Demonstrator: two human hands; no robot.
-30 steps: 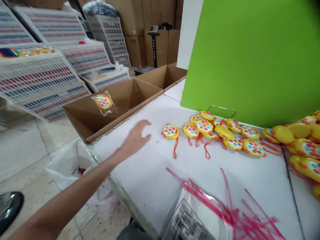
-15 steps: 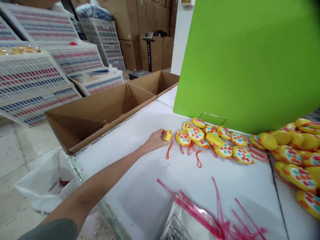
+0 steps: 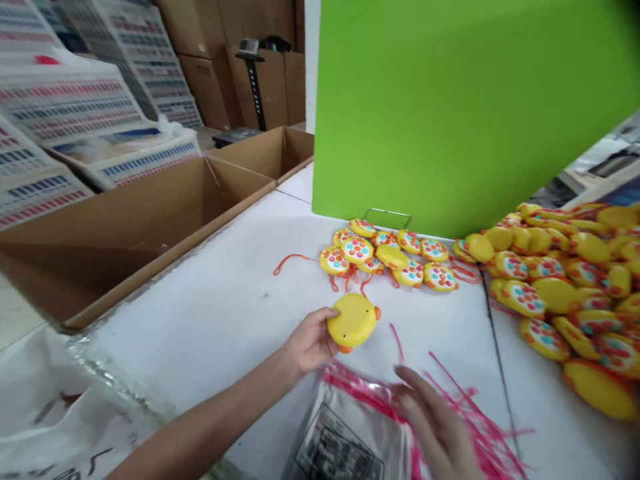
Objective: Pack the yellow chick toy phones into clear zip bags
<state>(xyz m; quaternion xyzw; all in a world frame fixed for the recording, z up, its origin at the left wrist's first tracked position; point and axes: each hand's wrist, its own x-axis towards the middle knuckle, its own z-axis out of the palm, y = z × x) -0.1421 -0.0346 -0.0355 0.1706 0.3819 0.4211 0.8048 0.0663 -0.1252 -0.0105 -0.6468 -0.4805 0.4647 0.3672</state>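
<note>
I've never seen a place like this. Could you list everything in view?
held toy: one, yellow and orange, left hand
spotted toys: about eleven, mostly yellow, before the board
toy heap: uncountable, mostly yellow, right
clear bags: stack, pink-edged, front
pink strips: several, beside bags
board: one, green, behind toys
table: white, centre
open boxes: two, brown, left
crates: several, white, far left
closed cartons: several, brown, back
plastic bag: one, white, lower left
left hand: one, bare, centre
right hand: one, bare, over bags

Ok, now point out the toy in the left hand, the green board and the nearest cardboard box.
toy (image 3: 353,321), head view, its yellow underside
green board (image 3: 425,113), head view, mid-face
cardboard box (image 3: 150,217), head view, inner far wall
</note>
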